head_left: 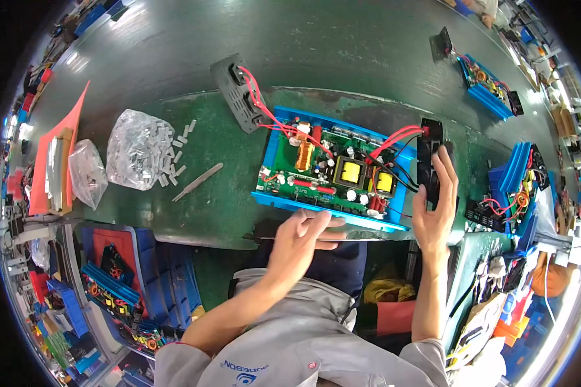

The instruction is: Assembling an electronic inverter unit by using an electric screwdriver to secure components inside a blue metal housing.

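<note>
A green circuit board (316,155) with yellow transformers, a copper coil and red wires sits in an open blue metal housing (368,222) in front of me. My right hand (438,206) grips a black end panel (428,155) at the housing's right end, thumb on its left side and fingers along its right. Red and black wires run from that panel to the board. My left hand (303,240) lies at the housing's near wall, fingers stretched out and holding nothing; whether they touch the wall is hard to tell. Another black slotted panel (237,93) hangs by red wires off the left end.
Tweezers (199,182) lie left of the housing, beside a clear bag (135,151) spilling small clear tubes. Further left are a smaller bag (87,173) and a red folder (40,168). More blue units (487,87) stand at the right. A blue bin (155,258) holds others, lower left.
</note>
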Available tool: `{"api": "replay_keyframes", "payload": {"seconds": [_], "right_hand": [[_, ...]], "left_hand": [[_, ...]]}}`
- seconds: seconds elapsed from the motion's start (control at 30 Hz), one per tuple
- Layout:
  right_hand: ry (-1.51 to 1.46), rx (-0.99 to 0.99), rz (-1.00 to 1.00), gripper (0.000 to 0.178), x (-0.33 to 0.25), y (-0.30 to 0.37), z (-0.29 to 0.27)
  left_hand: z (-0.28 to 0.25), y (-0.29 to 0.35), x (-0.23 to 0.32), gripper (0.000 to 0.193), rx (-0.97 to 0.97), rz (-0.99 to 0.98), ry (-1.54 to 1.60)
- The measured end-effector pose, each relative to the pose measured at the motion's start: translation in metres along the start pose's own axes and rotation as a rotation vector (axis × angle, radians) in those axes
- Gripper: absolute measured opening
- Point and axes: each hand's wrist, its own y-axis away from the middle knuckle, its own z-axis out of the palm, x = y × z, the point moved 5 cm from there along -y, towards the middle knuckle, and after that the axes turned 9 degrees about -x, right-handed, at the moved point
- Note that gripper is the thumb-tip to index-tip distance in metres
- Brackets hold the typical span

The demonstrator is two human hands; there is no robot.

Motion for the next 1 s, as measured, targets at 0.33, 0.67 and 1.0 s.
{"api": "replay_keyframes", "payload": {"seconds": [0.33,0.67,1.0], "right_hand": [[0.196,-0.094,-0.132,0.045,-0.065,0.054,0.046],[0.323,-0.258,-0.483,0.036,-0.034,0.008,0.035],[-0.082,-0.259,-0.787,0.025,-0.192,-0.109,0.092]], "left_hand": [[-0.14,0.056,0.118,0.029,0.694,0.374,-1.326],[-0.152,0.057,0.121,0.018,0.571,0.597,-1.514],[-0.184,0.064,0.086,0.017,0.725,0.863,-0.643]]}}
